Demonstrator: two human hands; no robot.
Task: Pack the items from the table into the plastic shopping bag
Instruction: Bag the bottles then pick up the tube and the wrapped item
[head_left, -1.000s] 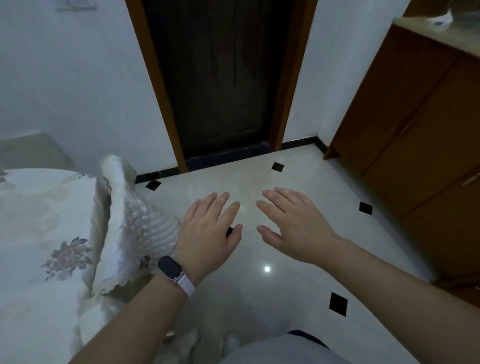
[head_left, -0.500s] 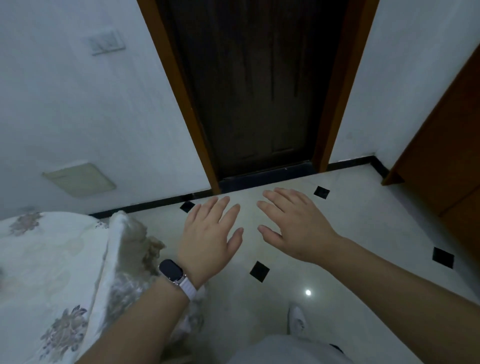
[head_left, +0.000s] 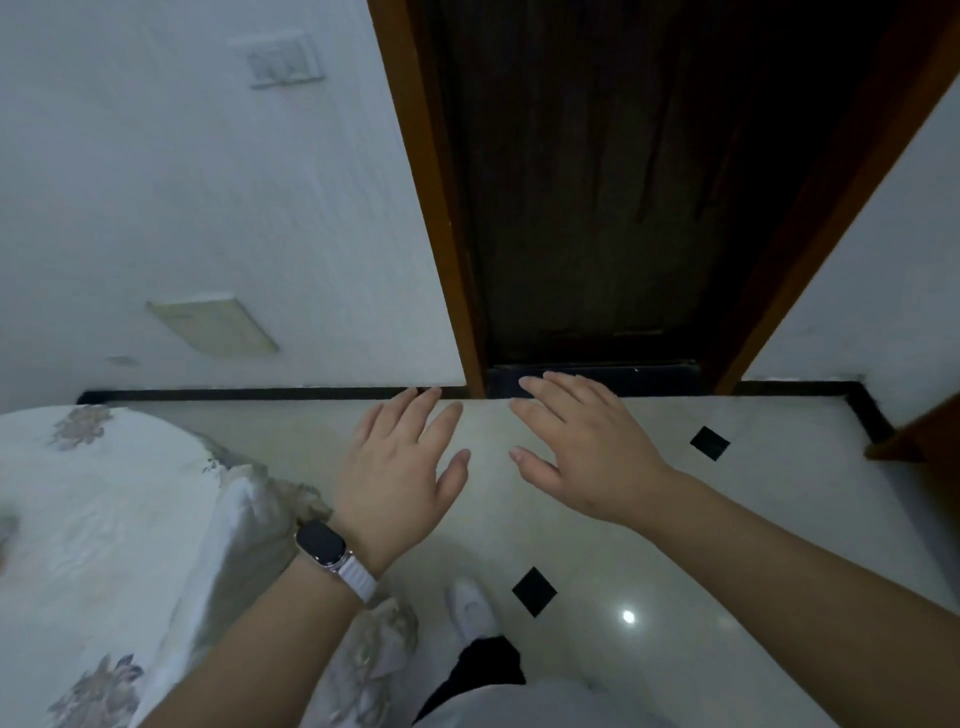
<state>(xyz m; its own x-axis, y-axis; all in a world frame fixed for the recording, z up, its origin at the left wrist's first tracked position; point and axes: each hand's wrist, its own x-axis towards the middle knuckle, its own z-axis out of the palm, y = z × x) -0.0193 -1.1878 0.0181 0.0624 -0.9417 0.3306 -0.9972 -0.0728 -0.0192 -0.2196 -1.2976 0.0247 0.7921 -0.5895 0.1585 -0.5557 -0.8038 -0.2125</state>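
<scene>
The rounded edge of the table (head_left: 104, 519), draped in a white cloth printed with grey-brown flowers, curves in from the left, and its cloth hangs just beside the left forearm. To its right the glossy pale tiled floor (head_left: 675, 545) lies open up to the black skirting strip (head_left: 260, 395) and the dark wooden door (head_left: 597, 182) in its orange-brown frame (head_left: 436, 208). The corner of a brown wooden cabinet (head_left: 924, 436) juts in at the right edge.

Both hands hover palm down above the floor, side by side, apart and touching nothing. The left hand (head_left: 400, 478) is flat, fingers straight and close together, thumb out; a dark-faced smartwatch on a white band (head_left: 322, 543) sits on its wrist. The right hand (head_left: 582, 452) is flat too, fingers slightly spread, holding nothing.

2 black diamond-shaped inset tiles (head_left: 534, 591) mark the floor, and a white shoe (head_left: 470, 608) stands near one (a dark trouser leg rises behind it). The white wall (head_left: 156, 182) carries a pale switch plate (head_left: 283, 61) and, lower, a beige rectangular panel (head_left: 213, 328). Where the plastic shopping bag lies cannot be told from this view.
</scene>
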